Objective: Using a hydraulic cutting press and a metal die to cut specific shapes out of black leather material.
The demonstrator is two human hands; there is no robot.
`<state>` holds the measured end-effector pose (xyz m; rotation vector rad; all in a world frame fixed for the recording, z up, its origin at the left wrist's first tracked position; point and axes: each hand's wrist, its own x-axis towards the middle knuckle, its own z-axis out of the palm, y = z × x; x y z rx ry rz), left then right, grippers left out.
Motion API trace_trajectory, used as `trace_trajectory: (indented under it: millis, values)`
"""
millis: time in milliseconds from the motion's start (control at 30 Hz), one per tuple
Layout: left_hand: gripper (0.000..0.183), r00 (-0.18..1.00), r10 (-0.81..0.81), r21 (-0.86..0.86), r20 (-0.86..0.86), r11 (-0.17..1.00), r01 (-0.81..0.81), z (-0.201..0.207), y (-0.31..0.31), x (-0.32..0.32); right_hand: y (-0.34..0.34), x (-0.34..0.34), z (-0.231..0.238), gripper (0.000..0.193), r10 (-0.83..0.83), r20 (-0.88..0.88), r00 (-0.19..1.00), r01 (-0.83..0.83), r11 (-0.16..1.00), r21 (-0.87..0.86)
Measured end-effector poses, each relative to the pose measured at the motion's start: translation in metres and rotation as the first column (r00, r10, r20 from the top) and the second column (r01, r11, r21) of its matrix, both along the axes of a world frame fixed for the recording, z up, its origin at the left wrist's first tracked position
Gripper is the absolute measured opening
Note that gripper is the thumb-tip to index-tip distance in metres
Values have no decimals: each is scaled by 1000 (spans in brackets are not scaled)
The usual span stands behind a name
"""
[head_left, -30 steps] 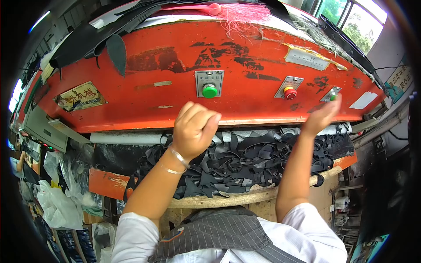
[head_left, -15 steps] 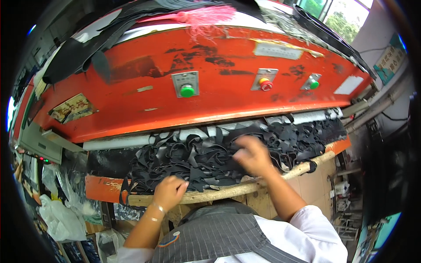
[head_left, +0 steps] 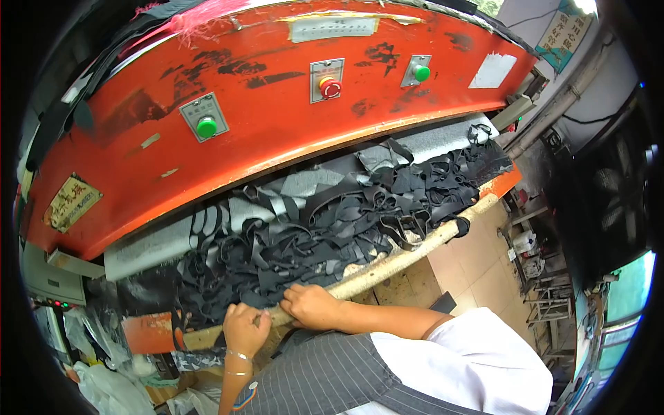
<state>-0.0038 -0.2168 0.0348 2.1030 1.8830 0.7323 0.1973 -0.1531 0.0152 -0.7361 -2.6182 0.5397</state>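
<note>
A pale, rough bar [head_left: 387,270] runs along the front edge of the machine bed. My left hand [head_left: 243,333] is closed over its left part, fingers curled toward the bed and a thin bracelet at the wrist. Close beside it, my right hand [head_left: 311,306] is also closed on the bar, knuckles up and forearm reaching in from the right. Just beyond both hands lies a tangled heap of black leather-like offcut strips [head_left: 283,256]. The undersides of my fingers are hidden.
Behind the heap stands a red machine beam [head_left: 270,117] with a green button [head_left: 207,126], a red stop button [head_left: 329,87] and another green button [head_left: 421,72]. A whitish board [head_left: 429,144] lies beneath it. Plastic bags [head_left: 111,391] are at lower left.
My right hand has come down from above the offcuts onto the bar, next to my left hand. The heap sits nearer the bar, baring more whitish board. The view has turned right.
</note>
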Motion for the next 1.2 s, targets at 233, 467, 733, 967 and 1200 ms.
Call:
trace_trajectory:
  millis: [233, 467, 733, 967, 1200]
  values:
    - [7, 990, -105, 41, 93, 994, 101, 32, 94, -33, 107, -29, 42, 43, -307, -86, 948, 296, 947, -126]
    - [25, 975, 40, 208, -218, 978, 7, -16, 228, -64, 191, -87, 14, 51, -497, 73, 864, 501, 840, -209]
    - [15, 966, 162, 111, -202, 984, -142, -21, 187, -100, 219, 57, 38, 55, -201, -24, 979, 195, 968, -157]
    - [14, 897, 434, -214, -85, 871, -442, -10, 85, -115, 191, 248, 20, 47, -509, 215, 833, 550, 805, -222]
    - [14, 991, 132, 237, 7, 963, -130, 57, 134, 30, 193, 219, 86, 43, -419, 5, 908, 403, 871, -282]
